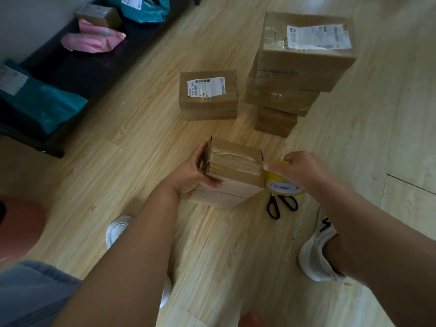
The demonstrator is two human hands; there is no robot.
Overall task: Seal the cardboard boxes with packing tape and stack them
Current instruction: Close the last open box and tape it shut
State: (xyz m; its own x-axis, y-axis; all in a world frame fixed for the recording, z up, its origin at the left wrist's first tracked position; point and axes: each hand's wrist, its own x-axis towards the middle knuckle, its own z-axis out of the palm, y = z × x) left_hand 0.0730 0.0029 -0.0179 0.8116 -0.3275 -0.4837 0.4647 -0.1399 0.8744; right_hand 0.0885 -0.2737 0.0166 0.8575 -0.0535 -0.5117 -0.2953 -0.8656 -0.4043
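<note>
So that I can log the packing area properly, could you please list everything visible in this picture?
box being taped: one, brown, on the floor between the hands
tape roll: one, yellow, at that box's right end
scissors: one pair, black, floor below the tape roll
tall stack: several boxes, brown, far right
short stack: brown, labelled, left of the tall stack
small box: one, brown, on the bench
teal bags: two, on the bench
pink bag: one, on the bench
bench: one, dark, far left
shoes: two, white
left hand: grips that box's left end
right hand: holds the tape roll
</note>
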